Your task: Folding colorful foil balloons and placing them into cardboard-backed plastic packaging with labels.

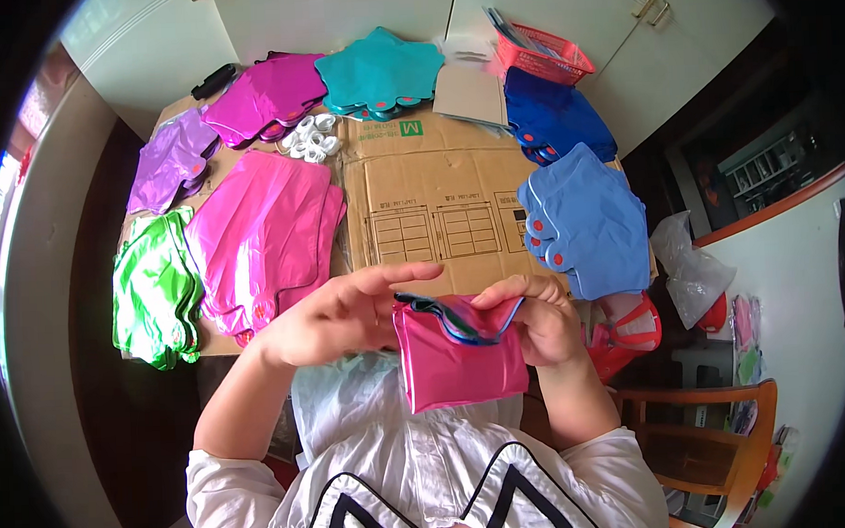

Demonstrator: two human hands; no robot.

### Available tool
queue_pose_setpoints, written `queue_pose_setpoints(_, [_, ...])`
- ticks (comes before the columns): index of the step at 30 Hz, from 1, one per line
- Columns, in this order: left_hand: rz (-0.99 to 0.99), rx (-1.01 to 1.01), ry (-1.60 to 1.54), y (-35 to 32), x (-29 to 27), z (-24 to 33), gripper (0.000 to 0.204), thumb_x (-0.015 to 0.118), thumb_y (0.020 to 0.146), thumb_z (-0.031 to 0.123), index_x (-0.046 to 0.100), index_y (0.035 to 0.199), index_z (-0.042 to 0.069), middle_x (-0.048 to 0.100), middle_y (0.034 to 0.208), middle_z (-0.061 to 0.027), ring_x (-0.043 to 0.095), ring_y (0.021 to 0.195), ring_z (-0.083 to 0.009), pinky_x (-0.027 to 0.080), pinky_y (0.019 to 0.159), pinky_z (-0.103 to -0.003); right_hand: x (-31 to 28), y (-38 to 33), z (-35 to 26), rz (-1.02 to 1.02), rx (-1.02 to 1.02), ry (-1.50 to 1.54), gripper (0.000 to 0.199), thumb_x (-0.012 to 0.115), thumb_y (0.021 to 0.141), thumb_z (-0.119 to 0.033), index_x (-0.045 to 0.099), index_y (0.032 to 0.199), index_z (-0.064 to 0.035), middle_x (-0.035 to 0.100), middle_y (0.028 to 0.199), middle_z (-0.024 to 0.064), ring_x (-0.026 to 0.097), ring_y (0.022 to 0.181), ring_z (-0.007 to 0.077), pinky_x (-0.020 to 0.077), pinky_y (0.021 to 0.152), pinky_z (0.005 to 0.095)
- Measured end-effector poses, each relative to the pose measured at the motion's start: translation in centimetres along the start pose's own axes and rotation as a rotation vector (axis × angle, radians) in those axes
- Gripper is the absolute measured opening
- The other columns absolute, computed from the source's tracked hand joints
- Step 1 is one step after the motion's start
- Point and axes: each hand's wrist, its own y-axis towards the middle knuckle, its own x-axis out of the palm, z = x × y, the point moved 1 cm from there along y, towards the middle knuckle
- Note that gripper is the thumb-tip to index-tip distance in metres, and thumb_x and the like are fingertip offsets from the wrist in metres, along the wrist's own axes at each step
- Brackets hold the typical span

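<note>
In front of my chest is a folded bundle of glossy foil sheets [463, 365], pink outside, with dark blue, green and purple layers showing along its top edge. My right hand [543, 325] pinches its upper right corner, thumb over the top edge. At the bundle's upper left, my left hand [336, 314] has its fingers apart, with the index finger stretched above the top edge. Some left fingertips are hidden behind the bundle. Just beyond that hand lies a stack of pink foil sheets [263, 232]; a light blue stack [587, 223] lies beyond my right hand.
Cardboard [419, 176] covers the table. Around it lie green [153, 287], lilac [169, 161], magenta [263, 94], teal [383, 72] and dark blue stacks [559, 120]. White rolls [311, 139] sit at back left, a red basket [550, 59] at back right. A wooden chair [755, 448] stands right.
</note>
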Motion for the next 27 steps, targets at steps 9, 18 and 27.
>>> queue_pose_setpoints(9, [0.068, 0.513, 1.219, 1.0, 0.2, -0.1, 0.04, 0.065, 0.074, -0.01, 0.064, 0.113, -0.002, 0.066, 0.114, -0.0172, 0.063, 0.109, -0.0291, 0.051, 0.094, -0.037, -1.2, 0.2, -0.2, 0.02, 0.033, -0.019, 0.028, 0.042, 0.087, 0.008, 0.065, 0.104, 0.01, 0.068, 0.103, 0.0191, 0.068, 0.094, 0.0209, 0.0536, 0.084, 0.0288])
queue_pose_setpoints(18, [0.279, 0.645, 1.161, 0.5, -0.6, -1.3, 0.024, 0.065, 0.082, -0.008, 0.065, 0.105, -0.004, 0.07, 0.102, -0.0157, 0.069, 0.096, -0.0228, 0.056, 0.085, -0.033, -0.8, 0.5, -0.7, -0.134, -0.021, -0.26, 0.076, 0.075, 0.078, -0.007, 0.035, 0.141, 0.0045, 0.055, 0.132, 0.0157, 0.057, 0.117, 0.0229, 0.0401, 0.103, 0.0352])
queue_pose_setpoints(27, [0.481, 0.188, 0.219, 1.1, -1.2, -3.4, 0.038, 0.061, 0.092, 0.006, 0.051, 0.128, -0.002, 0.068, 0.102, -0.0105, 0.068, 0.089, -0.0163, 0.056, 0.081, -0.028, -0.2, 0.8, 1.5, 0.324, 0.01, -0.54, 0.016, 0.068, 0.088, -0.012, 0.067, 0.101, -0.0033, 0.07, 0.088, 0.0057, 0.067, 0.074, 0.0103, 0.0544, 0.067, 0.0253])
